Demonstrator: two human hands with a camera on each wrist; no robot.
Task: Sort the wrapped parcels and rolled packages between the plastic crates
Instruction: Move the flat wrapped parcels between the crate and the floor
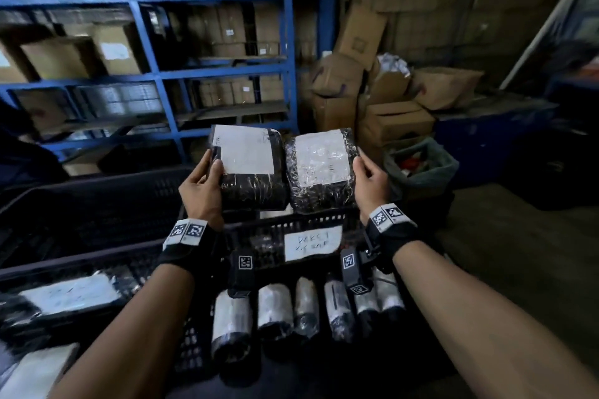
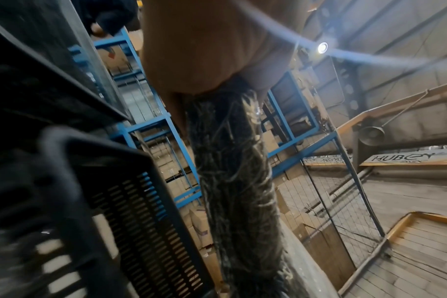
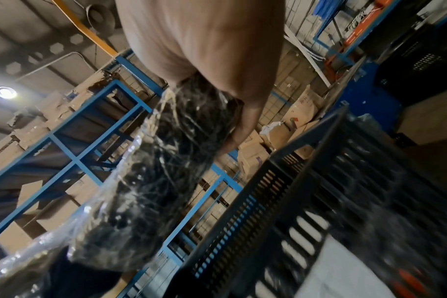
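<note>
Beyond both hands rises blue steel shelving loaded with cardboard boxes, and more boxes lie heaped past the right hand against a plain wall. Below the wrists sit black slotted plastic crates; the nearest carries a handwritten paper label. Nearer the body than the hands, rolled packages lie side by side in a crate. The left hand clamps the outer edge of one black wrapped parcel, thumb on top; the right hand grips the second parcel likewise. The two parcels touch between the hands, above the crates.
</note>
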